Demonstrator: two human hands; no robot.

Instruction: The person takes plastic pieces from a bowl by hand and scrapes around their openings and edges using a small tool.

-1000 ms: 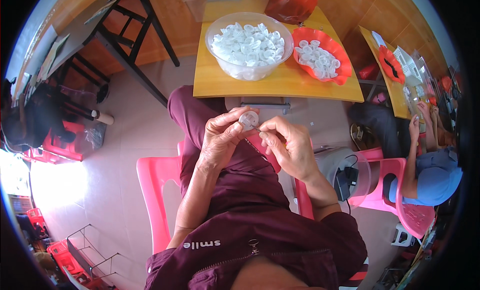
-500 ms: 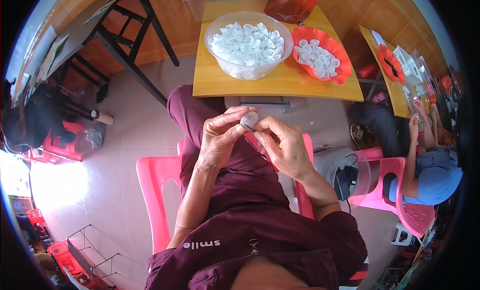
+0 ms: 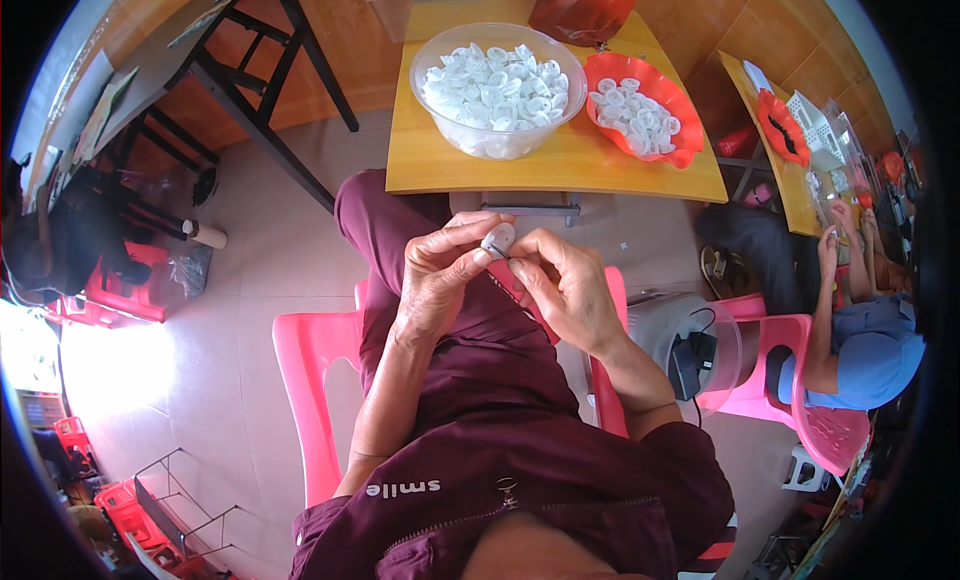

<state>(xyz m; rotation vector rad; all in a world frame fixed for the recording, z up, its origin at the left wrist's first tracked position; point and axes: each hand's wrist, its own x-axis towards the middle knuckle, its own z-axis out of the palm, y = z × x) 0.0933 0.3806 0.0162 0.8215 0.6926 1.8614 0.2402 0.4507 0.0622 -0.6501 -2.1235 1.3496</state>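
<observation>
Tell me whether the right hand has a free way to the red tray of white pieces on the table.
Probably yes. The right hand is over the lap, sharing a small white piece with the left hand. Nothing stands between it and the red tray near the table's right edge.

A pink plastic chair (image 3: 310,380) stands on the pale floor (image 3: 250,280), a black-framed table (image 3: 200,50) beyond.

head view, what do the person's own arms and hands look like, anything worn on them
Both forearms are bare from the elbow down, coming out of the short sleeves of a dark maroon top with a zip and pale lettering on the chest. The left hand and right hand wear no gloves; no watch, ring or bracelet is visible.
</observation>
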